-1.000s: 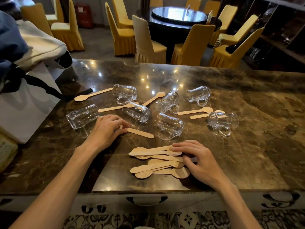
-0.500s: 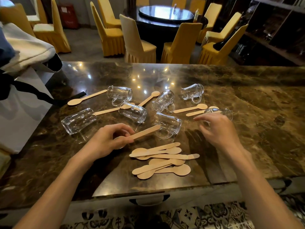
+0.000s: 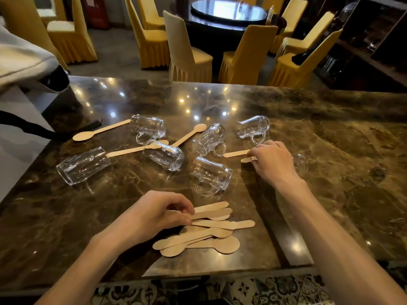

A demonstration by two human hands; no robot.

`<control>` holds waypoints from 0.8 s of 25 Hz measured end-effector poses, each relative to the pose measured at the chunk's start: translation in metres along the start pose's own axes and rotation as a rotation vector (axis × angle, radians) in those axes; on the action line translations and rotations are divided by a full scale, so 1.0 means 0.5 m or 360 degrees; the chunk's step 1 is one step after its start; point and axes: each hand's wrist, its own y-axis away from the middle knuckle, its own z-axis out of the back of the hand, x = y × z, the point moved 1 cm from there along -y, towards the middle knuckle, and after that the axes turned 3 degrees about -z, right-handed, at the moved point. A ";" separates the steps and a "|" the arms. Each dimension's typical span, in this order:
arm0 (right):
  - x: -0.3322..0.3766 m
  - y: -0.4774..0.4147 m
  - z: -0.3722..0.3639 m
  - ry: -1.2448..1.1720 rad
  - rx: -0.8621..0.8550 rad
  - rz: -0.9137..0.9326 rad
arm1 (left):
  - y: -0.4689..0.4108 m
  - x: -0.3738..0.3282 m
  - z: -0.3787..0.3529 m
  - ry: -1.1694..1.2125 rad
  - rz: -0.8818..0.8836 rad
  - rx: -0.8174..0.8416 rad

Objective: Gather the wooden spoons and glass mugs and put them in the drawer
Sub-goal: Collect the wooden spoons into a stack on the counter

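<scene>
Several glass mugs lie on their sides on the marble counter [image 3: 330,164]: one at the far left [image 3: 82,165], one in the middle [image 3: 211,176], others behind. A pile of wooden spoons [image 3: 211,234] lies near the front edge. My left hand [image 3: 154,216] pinches a spoon at the pile's left end. My right hand [image 3: 272,160] has its fingers curled over two wooden spoons [image 3: 236,153] on the right and half hides a mug [image 3: 300,162]. Loose spoons lie at the back left [image 3: 100,130] and centre [image 3: 189,135]. The drawer is not visible.
A white bag with a black strap [image 3: 19,133] stands on the counter's left end. Beyond the counter stand yellow-covered chairs [image 3: 185,53] round a dark round table [image 3: 229,12]. Patterned floor tiles [image 3: 220,291] show below the front edge.
My left hand carried a spoon from mid-counter down to the pile. My right hand left the pile and reached out to the two spoons at the right.
</scene>
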 end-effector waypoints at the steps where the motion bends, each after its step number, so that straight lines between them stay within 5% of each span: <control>1: -0.001 -0.004 -0.002 0.0002 0.0015 0.0009 | 0.000 -0.001 -0.003 -0.0001 0.0009 0.0002; 6: -0.010 -0.012 -0.016 -0.0027 0.0126 0.0114 | 0.007 0.001 -0.017 -0.0475 -0.0084 0.0020; 15: -0.029 -0.037 -0.015 -0.0135 0.0243 0.0283 | 0.006 0.006 -0.015 -0.0487 -0.0010 -0.0115; 20: -0.024 -0.027 0.013 -0.0187 0.0160 0.0395 | -0.007 0.007 -0.030 -0.0744 0.0033 0.0051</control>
